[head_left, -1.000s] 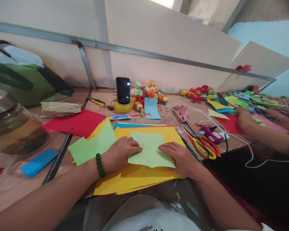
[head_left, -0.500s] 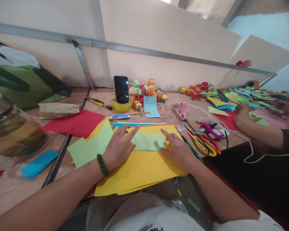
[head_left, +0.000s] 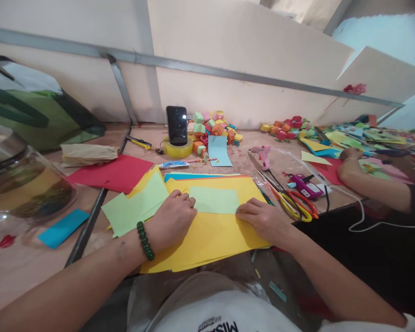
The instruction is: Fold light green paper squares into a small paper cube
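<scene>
Green paper (head_left: 213, 200) touches 2 partly curled hands (head_left: 173, 217) (head_left: 263, 218) at its ends

Left hand (head_left: 174, 217), right hand (head_left: 261, 219) at ends of green strip (head_left: 213, 200); yellow sheets (head_left: 212, 240) beneath, phone (head_left: 177, 125) behind

An oblong pale green paper (head_left: 212, 200) lies flat, crosswise, on the far half of the yellow sheets (head_left: 216, 237).

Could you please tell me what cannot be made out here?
All in the head view:
Middle pale green paper: its lower left corner, hidden by the left hand.
Bag: its left side, cut off by the picture's edge.
Shirt lettering: cut off by the bottom edge.
Tube: its print, too small.
</scene>
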`<move>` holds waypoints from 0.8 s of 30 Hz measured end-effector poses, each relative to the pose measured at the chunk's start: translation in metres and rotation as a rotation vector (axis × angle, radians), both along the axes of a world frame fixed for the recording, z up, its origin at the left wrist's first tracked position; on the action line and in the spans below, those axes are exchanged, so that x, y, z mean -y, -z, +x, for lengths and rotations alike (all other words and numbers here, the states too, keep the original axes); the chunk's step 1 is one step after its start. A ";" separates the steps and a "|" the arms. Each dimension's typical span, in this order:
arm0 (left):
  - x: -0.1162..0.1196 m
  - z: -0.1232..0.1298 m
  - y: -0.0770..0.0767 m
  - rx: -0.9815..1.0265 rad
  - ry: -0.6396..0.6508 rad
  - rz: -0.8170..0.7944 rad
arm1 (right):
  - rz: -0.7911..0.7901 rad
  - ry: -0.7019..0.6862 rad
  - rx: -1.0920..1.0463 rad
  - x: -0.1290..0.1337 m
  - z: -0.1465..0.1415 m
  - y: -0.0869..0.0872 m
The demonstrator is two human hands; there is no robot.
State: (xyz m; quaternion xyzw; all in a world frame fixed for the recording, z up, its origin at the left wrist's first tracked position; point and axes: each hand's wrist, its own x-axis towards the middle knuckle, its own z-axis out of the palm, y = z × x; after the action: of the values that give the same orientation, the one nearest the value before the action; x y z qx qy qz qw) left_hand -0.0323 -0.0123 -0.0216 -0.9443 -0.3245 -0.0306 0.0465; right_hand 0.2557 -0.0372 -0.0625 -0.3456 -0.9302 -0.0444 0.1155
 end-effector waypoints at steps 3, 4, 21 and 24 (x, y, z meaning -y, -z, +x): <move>0.000 -0.005 -0.001 -0.027 -0.041 -0.044 | 0.015 0.032 -0.074 0.008 0.003 -0.004; -0.002 -0.007 0.001 -0.004 -0.067 -0.057 | 0.018 0.045 -0.096 0.009 0.002 -0.005; -0.012 0.001 0.016 0.681 -0.097 -0.197 | 0.348 0.194 -0.090 -0.008 -0.057 -0.051; 0.003 0.002 0.010 0.549 0.099 -0.006 | 0.409 0.049 -0.084 -0.009 -0.059 -0.056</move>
State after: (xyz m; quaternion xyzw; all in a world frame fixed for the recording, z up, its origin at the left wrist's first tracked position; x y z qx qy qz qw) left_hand -0.0302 -0.0150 -0.0320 -0.9154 -0.2785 -0.2866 -0.0474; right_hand 0.1970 -0.0280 -0.0066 -0.3388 -0.8876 -0.2205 0.2206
